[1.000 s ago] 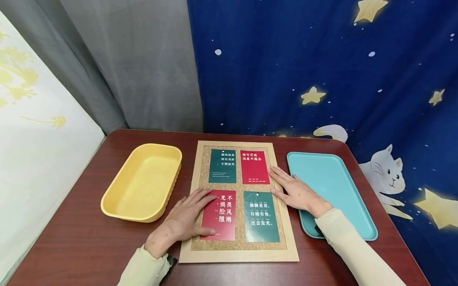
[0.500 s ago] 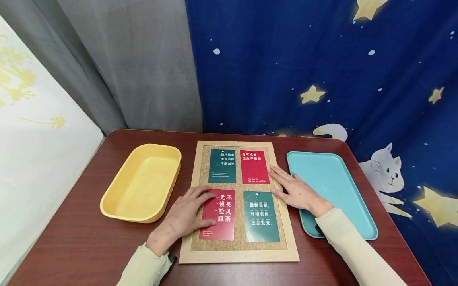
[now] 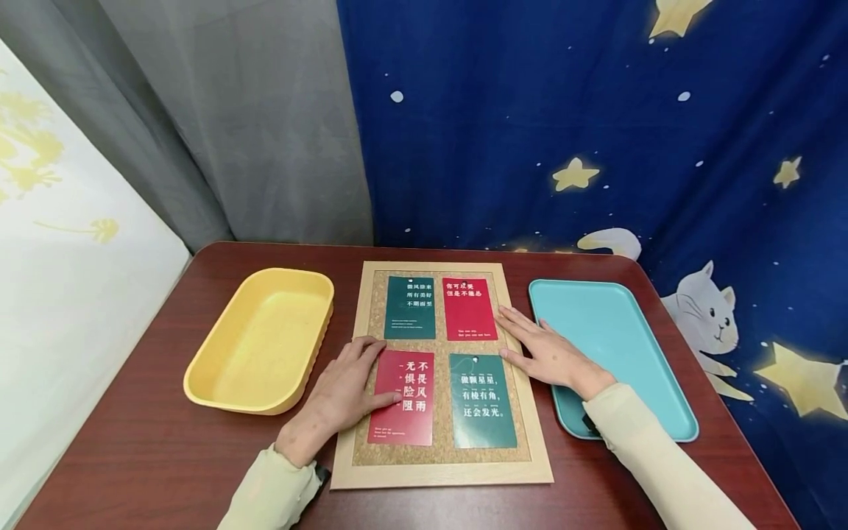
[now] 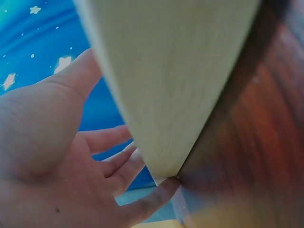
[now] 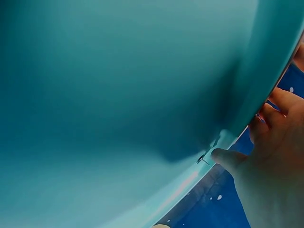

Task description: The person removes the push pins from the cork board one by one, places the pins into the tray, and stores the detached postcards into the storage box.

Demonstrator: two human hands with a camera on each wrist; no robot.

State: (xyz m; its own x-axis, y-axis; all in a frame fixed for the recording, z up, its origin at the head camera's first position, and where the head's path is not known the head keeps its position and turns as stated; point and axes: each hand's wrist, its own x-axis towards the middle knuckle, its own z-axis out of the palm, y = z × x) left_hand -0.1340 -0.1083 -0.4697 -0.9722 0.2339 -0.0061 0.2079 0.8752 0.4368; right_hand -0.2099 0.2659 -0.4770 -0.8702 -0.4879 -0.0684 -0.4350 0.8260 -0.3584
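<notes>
A wood-framed cork board (image 3: 444, 456) lies flat on the table, bearing two green and two red cards with white writing. My left hand (image 3: 338, 394) rests over its left side, the thumb reaching onto the lower left red card (image 3: 416, 423) and the fingertips by that card's upper left corner. In the left wrist view, the fingers of the left hand (image 4: 57, 161) lie along the board's wooden edge (image 4: 161, 85). On the right frame strip, my right hand (image 3: 553, 357) rests with straight fingers, beside the upper red card (image 3: 472, 316) and lower green card (image 3: 483, 412).
A yellow basin (image 3: 265, 342) stands left of the board. To the right lies a turquoise tray (image 3: 609, 338), partly under the right forearm; its surface (image 5: 118, 95) fills the right wrist view. Behind the table (image 3: 132, 442) hang grey and blue curtains (image 3: 477, 132).
The left hand's fingers have drawn back toward the red card's left edge, and its thumb has moved up, uncovering small print at the card's bottom. The right hand stays put.
</notes>
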